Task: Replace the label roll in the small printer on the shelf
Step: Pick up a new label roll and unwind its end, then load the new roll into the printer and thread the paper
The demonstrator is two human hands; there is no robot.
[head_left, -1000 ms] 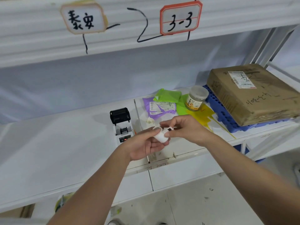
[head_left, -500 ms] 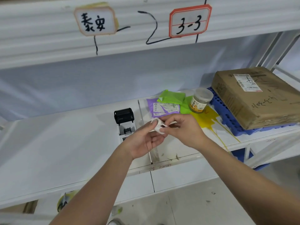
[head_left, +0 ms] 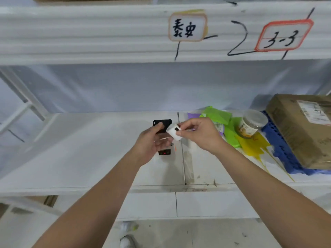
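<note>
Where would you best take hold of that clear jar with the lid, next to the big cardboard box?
Probably by its round sides just under the lid, coming from the front. The jar stands upright on the shelf, with the cardboard box close on its right and green packets on its left, so the front and top look freest. Its wall is curved, so fingers can wrap around it.

Both bare forearms reaching forward and inward from the lower corners, converging at mid-frame. Left hand [head_left: 151, 142] palm turned toward the right, fingers loosely curled and spread, thumb raised at the top, nothing clamped in it. Right hand [head_left: 198, 134] back upward, wrist slightly bent down, thumb and forefinger pinched together on a small white label roll [head_left: 173, 134], remaining fingers folded beneath. Hands close together, fingertips nearly meeting around the roll.
</note>
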